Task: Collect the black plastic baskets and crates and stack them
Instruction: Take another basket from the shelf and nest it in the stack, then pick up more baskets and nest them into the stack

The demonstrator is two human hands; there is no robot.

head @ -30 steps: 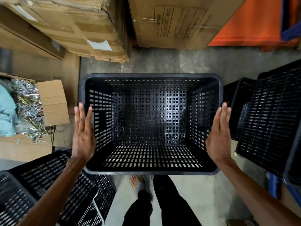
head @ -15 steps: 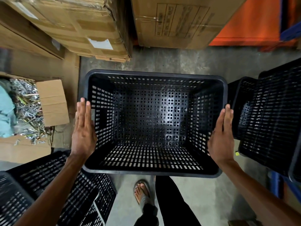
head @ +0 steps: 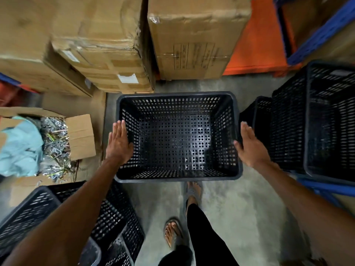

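Note:
A black perforated plastic basket [head: 177, 96] hangs upright and empty over the concrete floor in the middle of the view. My left hand [head: 118, 144] lies flat against its left wall with the thumb over the rim. My right hand [head: 249, 148] presses flat on its right wall, so the basket is clamped between both palms. More black baskets [head: 48, 214] lie at the lower left under my left forearm. A tall black crate [head: 328, 120] stands at the right, with a smaller black basket [head: 262, 114] beside it.
Large cardboard boxes [head: 107, 52] stand close behind the basket. An open carton of metal hardware [head: 54, 143] with a pale blue cloth [head: 19, 148] sits on the left. Orange panel [head: 257, 45] and blue shelf beam [head: 322, 33] at back right. My sandalled feet [head: 172, 233] stand below the basket.
The basket has gone lower and farther from the camera, still between both palms. My feet have stepped forward, and more of the boxes and the right crate shows.

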